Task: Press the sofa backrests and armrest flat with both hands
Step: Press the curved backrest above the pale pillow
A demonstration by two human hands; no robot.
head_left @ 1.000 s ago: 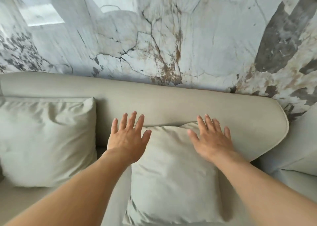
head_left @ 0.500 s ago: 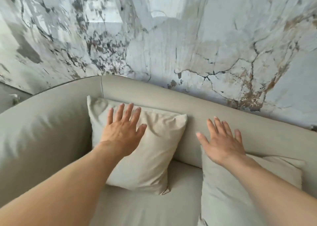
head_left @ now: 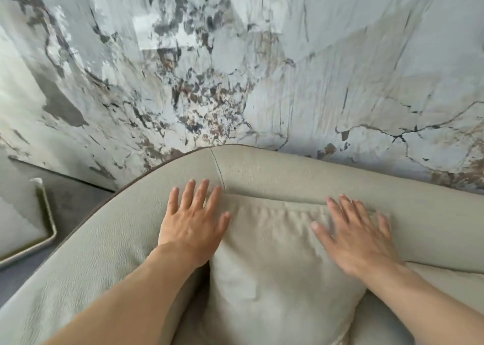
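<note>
Beige cushion (head_left: 275,266) sits between your hands: your left grip (head_left: 192,229), fingers spread, lies flat on the armrest (head_left: 104,240) at nine o'clock; your right grip (head_left: 358,240), blurred, lies open on the cushion's three o'clock corner below the backrest (head_left: 340,177).

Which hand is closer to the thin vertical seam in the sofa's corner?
Left. The left hand lies with its fingertips just beside the thin vertical seam; the right hand rests on the beige square cushion, far to the seam's right.

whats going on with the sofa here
A person is smoothing a sofa with both bare hands. The left hand lies flat with fingers spread on the corner where the armrest meets the backrest. The right hand lies open on the cushion leaning against the backrest. Nothing is gripped.
</note>
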